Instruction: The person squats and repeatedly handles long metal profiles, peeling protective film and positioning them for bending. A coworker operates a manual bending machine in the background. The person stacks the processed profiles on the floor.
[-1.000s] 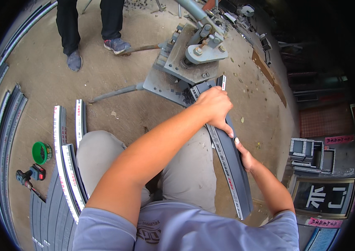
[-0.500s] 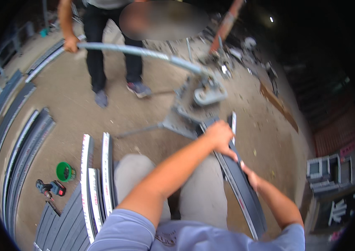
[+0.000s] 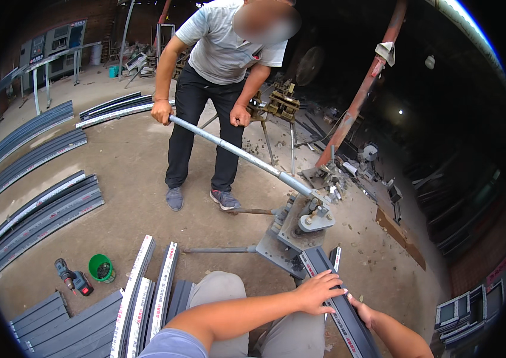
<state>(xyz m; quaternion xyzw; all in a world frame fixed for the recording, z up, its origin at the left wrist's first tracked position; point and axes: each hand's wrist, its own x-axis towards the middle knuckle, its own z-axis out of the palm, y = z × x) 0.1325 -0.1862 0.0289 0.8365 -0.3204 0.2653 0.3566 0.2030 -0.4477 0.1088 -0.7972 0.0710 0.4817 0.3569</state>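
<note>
A long dark grey channel profile (image 3: pixel 354 325) with a white printed strip along its edge slants up from my lap to a grey metal press (image 3: pixel 300 224). My left hand (image 3: pixel 317 292) lies across its top, fingers stretched and apart. Along the other side, my right hand (image 3: pixel 365 313) grips the profile, thumb at the upper edge and other fingers mostly hidden. The profile's far end rests against the press; the exact contact is hard to make out. A person opposite holds the press's long pipe lever (image 3: pixel 229 146) with one hand.
Printed profiles (image 3: pixel 160 286) stand beside my left knee, near a green bucket (image 3: pixel 101 268) and a cordless drill (image 3: pixel 74 278). More profile stacks (image 3: pixel 41 221) lie on the left floor. A rusty post (image 3: pixel 363 89) rises behind the press. Frames (image 3: pixel 467 307) stand at right.
The view has tilted up, showing more of the person and the workshop. My left hand has gone from wrapping the profile near its far end to lying flatter across it.
</note>
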